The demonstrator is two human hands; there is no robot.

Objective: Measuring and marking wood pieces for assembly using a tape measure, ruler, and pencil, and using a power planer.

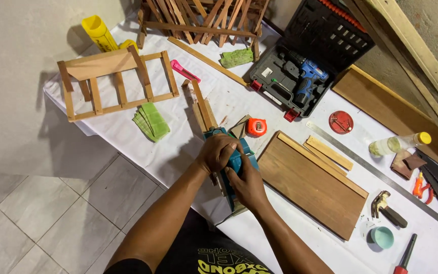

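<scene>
Your left hand (pixel 218 152) is curled down over the top of the teal power tool (pixel 236 161), fingers wrapped around it, while your right hand (pixel 248 183) clasps the same tool from the near side, fingers closed against its body; both forearms come up from the bottom edge and meet over it, wrists bent slightly inward. The tool sits at the near edge of the white-covered table (pixel 178 147), resting on narrow wood strips (pixel 202 109) that run away from you. Close to your right lie a flat brown board (pixel 310 185) with thin slats (pixel 329 152) on its far edge, a hammer (pixel 387 208), a small pale teal cap (pixel 382 237) and a red-handled screwdriver (pixel 405 254). Just beyond your hands is an orange tape measure (pixel 256 127), and to the left a folded green cloth (pixel 151 122). Farther out stand a small wooden rack frame (pixel 115 83), a pink utility knife (pixel 184 71), a round red lid (pixel 341 122), a long steel ruler (pixel 371 170) and a clear bottle with a yellow cap (pixel 399 144) lying on its side. At the far edge sit an open black case holding a blue drill (pixel 307 76), and a yellow cylinder (pixel 99 33).
</scene>
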